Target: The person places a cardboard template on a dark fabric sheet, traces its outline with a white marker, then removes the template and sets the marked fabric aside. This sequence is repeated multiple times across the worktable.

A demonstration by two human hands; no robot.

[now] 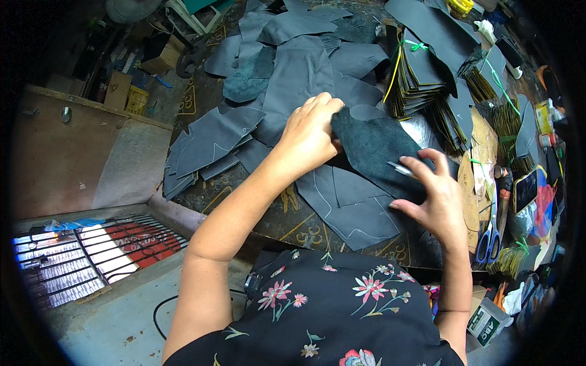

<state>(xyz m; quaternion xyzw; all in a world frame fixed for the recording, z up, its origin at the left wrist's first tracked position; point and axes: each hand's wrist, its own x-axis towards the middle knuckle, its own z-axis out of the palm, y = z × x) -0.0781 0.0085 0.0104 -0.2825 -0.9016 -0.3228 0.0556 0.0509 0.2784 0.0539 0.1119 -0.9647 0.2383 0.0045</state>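
Observation:
My left hand is closed on the upper left edge of a dark leather piece, which is lifted with its fuzzy suede side toward me. At that piece's right side is my right hand, its thumb and fingers curled around a slim silver pen-like tool; its exact kind is unclear. Below the raised piece lie flat dark leather pieces with thin pale lines drawn along their edges. To the left of my left hand rests a stack of similar cut pieces.
Loose leather pieces cover the far table. Bundles of dark pieces with yellow edges are tied at the right. Blue-handled scissors, a hammer and a phone lie along the right side. A metal grille is at lower left.

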